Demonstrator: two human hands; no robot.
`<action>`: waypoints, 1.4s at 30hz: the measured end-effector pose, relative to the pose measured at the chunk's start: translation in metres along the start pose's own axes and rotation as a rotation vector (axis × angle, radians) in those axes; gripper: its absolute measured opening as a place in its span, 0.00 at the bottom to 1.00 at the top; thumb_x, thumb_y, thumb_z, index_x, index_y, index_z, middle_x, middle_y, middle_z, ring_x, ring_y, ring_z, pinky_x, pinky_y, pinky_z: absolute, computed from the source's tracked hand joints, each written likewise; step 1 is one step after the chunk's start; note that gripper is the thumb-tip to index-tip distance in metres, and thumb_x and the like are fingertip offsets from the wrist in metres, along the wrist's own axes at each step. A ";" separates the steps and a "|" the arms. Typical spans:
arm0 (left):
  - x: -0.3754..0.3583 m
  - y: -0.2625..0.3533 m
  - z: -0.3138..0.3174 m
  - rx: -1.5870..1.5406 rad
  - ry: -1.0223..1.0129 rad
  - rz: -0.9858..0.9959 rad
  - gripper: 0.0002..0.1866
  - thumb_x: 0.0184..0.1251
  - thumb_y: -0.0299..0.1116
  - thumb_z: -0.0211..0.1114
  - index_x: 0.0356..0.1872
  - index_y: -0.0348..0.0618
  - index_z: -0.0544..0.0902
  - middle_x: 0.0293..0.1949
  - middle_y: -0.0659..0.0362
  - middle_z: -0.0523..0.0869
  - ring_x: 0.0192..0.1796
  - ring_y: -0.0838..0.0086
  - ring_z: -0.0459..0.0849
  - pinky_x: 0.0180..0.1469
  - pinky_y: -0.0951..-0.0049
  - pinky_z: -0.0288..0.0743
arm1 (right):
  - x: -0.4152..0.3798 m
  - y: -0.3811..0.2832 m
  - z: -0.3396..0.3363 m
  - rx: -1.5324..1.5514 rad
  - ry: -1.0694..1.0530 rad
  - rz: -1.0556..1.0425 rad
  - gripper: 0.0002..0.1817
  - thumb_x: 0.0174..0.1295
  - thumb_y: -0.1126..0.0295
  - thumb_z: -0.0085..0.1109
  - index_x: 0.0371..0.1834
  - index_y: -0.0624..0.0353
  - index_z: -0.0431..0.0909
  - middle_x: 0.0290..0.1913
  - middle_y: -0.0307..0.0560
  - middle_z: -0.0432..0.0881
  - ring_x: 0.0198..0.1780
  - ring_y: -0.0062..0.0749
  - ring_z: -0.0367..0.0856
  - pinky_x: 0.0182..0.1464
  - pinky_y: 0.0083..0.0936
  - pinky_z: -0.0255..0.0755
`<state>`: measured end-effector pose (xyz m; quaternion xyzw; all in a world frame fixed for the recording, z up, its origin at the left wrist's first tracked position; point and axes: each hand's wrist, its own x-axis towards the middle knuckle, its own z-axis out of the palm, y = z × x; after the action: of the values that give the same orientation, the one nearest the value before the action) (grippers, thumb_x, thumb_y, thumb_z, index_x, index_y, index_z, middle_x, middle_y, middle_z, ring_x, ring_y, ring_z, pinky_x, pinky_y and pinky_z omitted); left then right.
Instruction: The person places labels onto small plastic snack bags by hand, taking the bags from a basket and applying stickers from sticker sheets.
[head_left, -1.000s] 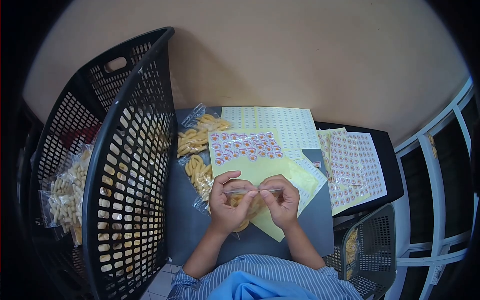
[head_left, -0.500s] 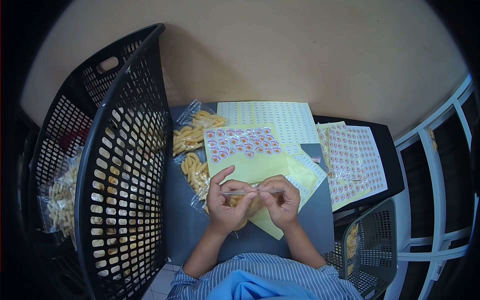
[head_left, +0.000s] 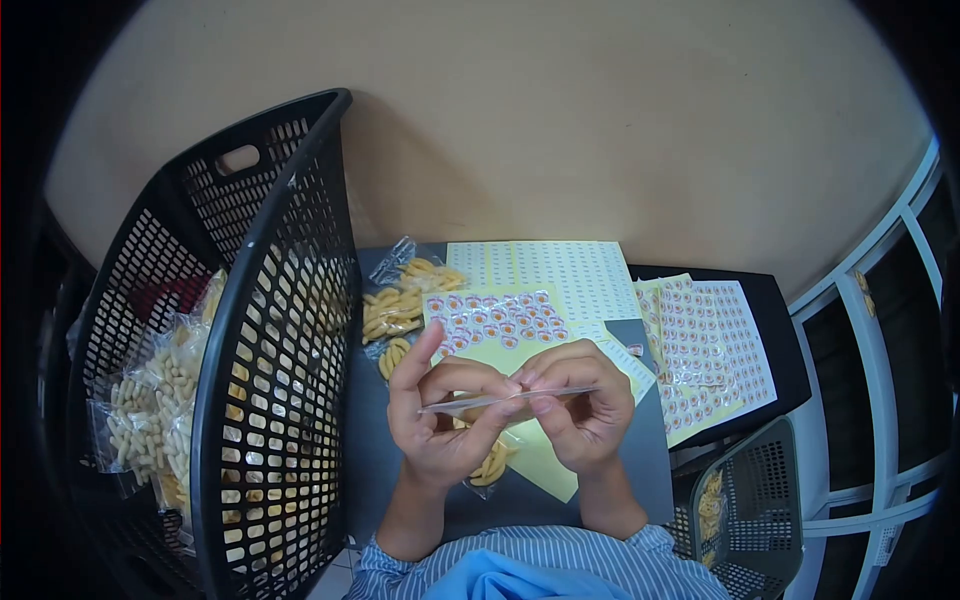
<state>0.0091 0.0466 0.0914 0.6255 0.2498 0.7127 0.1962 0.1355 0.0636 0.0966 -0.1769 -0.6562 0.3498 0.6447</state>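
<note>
Between my two hands is the top edge of a clear plastic bag, with yellow finger-shaped snacks showing below. My left hand pinches this edge between thumb and finger, its index finger raised. On the other side my right hand pinches the same edge, and the thumbs nearly meet in the middle. Just beyond lies a sheet of round stickers on yellow backing, partly covered by the hands. Filled snack bags lie on the table to the left of it.
A tall black perforated basket with bagged snacks stands at the left. White label sheets lie at the back of the grey table. More sticker sheets rest on a black surface at right, above a smaller dark basket.
Both hands have come closer to the camera, still pinching the bag's edge, and look larger. The view has tilted up, so the table and basket sit lower in it.
</note>
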 end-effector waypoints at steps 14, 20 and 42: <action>-0.006 -0.004 0.003 0.051 -0.011 0.015 0.35 0.45 0.18 0.66 0.55 0.28 0.57 0.25 0.54 0.81 0.28 0.76 0.80 0.33 0.83 0.71 | -0.008 0.001 -0.004 -0.031 -0.017 0.068 0.06 0.47 0.81 0.57 0.30 0.64 0.73 0.30 0.50 0.76 0.33 0.29 0.77 0.35 0.19 0.71; -0.007 -0.002 0.006 0.003 0.052 -0.096 0.34 0.46 0.17 0.64 0.55 0.28 0.56 0.25 0.54 0.80 0.29 0.77 0.79 0.34 0.83 0.71 | -0.009 0.001 -0.002 -0.038 0.013 0.112 0.06 0.47 0.81 0.57 0.29 0.64 0.73 0.30 0.49 0.77 0.32 0.28 0.77 0.35 0.19 0.70; 0.003 -0.010 -0.013 -0.122 0.035 -0.211 0.30 0.49 0.14 0.59 0.54 0.31 0.56 0.30 0.55 0.77 0.35 0.76 0.77 0.42 0.78 0.70 | -0.009 0.006 -0.007 -0.041 0.080 0.187 0.06 0.50 0.78 0.57 0.31 0.63 0.72 0.31 0.48 0.76 0.35 0.29 0.76 0.38 0.21 0.68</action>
<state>-0.0041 0.0545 0.0866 0.5700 0.2740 0.7129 0.3031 0.1421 0.0629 0.0853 -0.2641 -0.6177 0.3877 0.6313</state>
